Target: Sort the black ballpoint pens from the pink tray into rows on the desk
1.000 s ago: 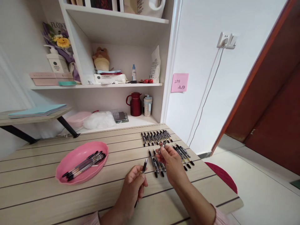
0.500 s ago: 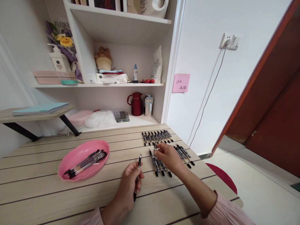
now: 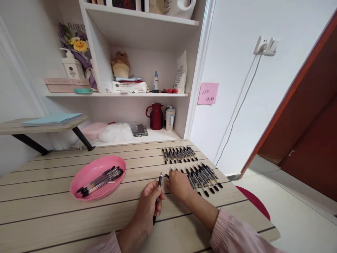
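My left hand (image 3: 151,202) is closed round a clear-and-black ballpoint pen (image 3: 160,179), its metal tip pointing up and away. To the right, my right hand (image 3: 179,184) bends down over the left end of a near row of pens (image 3: 202,177). Its fingers are curled together at a dark pen end that shows beside the fingertips; the rest of that pen is hidden. Several pens of this row lie side by side, tips away and black ends toward me. Behind them runs a second row of pens (image 3: 179,154). More pens (image 3: 101,181) lie heaped in a pink oval bowl (image 3: 76,177) at the left.
Striped wooden boards form the tabletop (image 3: 110,216). A small raised stand (image 3: 52,128) bears a blue folder at the left. At the back, a white shelf unit (image 3: 147,95) holds a red jug (image 3: 156,117) and a cup (image 3: 170,119). A red round seat (image 3: 254,202) shows beyond the right edge.
My right hand has moved slightly nearer and curled down at the row's left end. The near-row pens now lie closer together, in one line. My left hand keeps its pen.
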A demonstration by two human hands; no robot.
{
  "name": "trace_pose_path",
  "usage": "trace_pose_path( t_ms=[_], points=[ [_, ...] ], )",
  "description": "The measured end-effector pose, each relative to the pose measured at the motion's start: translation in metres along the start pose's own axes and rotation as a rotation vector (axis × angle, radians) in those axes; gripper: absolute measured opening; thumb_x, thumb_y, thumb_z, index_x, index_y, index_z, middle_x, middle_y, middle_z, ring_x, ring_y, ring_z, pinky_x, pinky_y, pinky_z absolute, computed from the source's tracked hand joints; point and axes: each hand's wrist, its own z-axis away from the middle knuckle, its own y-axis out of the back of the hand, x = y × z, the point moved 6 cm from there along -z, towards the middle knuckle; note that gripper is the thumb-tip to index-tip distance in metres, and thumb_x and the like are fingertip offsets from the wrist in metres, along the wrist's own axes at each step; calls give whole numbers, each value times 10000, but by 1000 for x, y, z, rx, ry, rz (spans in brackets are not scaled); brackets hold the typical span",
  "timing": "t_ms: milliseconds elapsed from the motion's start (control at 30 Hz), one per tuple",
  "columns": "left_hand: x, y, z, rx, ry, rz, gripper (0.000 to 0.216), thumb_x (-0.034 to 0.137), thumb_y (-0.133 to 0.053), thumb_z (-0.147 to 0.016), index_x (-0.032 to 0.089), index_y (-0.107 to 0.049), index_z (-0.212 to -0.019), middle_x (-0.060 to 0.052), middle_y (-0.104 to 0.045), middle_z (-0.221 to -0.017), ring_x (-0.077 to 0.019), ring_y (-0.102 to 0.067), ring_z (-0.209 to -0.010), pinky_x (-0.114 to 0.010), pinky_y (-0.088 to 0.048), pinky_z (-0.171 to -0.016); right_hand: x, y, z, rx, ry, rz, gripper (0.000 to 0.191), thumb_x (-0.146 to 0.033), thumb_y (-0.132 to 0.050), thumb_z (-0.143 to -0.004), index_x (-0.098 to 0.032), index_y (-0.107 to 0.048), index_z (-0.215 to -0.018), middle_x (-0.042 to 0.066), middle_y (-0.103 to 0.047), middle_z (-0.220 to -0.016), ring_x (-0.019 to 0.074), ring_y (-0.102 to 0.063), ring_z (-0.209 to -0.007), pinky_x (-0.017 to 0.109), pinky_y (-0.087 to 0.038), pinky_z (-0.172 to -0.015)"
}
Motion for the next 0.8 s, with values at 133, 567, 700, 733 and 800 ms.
trace_pose_path(
  t_ms=[133, 567, 700, 733, 800],
  points=[
    [2, -1, 1, -3, -10, -8, 228, 328, -544, -668, 185, -485, -835, 75, -477, -571, -10, -303, -314, -150, -164, -321, -3, -1, 2, -4, 7, 11, 182, -159, -483, -732, -96, -624, -827, 178, -649, -889, 230, -613, -812, 277, -409, -670],
    [7, 0, 0, 81, 18, -33, 278, 332, -555, -677, 160, -530, -894, -7, -577, -804, 1, -349, -363, -152, -182, -327, 45, 31, 1, 158, -84, -120, 214, -160, -414, -782, -161, -621, -725, 102, -664, -758, 191, -590, -734, 252, -315, -589],
    [8, -3, -4, 93, 36, -74, 290, 329, -620, -609, 143, -585, -829, 0, -577, -753, -12, -399, -395, -147, -184, -329, 57, 32, 2, 194, -119, -261, 207, -164, -426, -768, -174, -616, -687, 63, -652, -699, 154, -566, -670, 228, -292, -556],
    [8, -5, -6, 90, 36, -87, 291, 330, -624, -602, 140, -595, -821, 2, -575, -734, -18, -413, -401, -147, -185, -328, 59, 31, 2, 207, -128, -296, 203, -167, -430, -766, -175, -618, -690, 56, -648, -687, 147, -558, -656, 224, -288, -551],
    [7, -8, -8, 82, 34, -105, 292, 339, -616, -606, 134, -607, -814, -8, -582, -734, -30, -442, -412, -151, -187, -325, 62, 29, 1, 236, -137, -356, 196, -172, -438, -763, -177, -622, -694, 44, -639, -666, 138, -548, -640, 218, -284, -548]
  ],
)
